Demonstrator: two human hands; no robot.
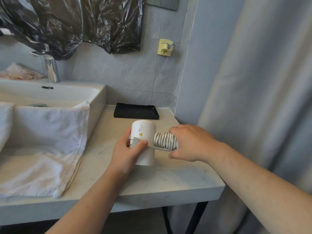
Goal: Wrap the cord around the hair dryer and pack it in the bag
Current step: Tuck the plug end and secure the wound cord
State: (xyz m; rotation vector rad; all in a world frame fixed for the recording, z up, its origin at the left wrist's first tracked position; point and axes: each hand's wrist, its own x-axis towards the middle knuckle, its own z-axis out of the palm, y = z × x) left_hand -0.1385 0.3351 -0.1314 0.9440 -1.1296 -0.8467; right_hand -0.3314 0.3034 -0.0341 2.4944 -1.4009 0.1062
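A white hair dryer (144,132) lies on the pale countertop (152,179), barrel to the left, handle pointing right. Its white cord (164,141) is coiled in many turns around the handle. My left hand (125,152) grips the barrel, and its thumb presses the white plug (135,142) against the body. My right hand (190,142) is closed over the end of the wrapped handle, hiding its tip. A short length of cord runs from the plug to the coil. No bag for the dryer is recognisable in view.
A black tray (136,110) sits behind the dryer by the wall. A white towel (42,146) hangs over the sink (94,98) at left, with a chrome tap (51,68). Black plastic sheets (67,22) hang above. A grey curtain (261,98) hangs right of the counter edge.
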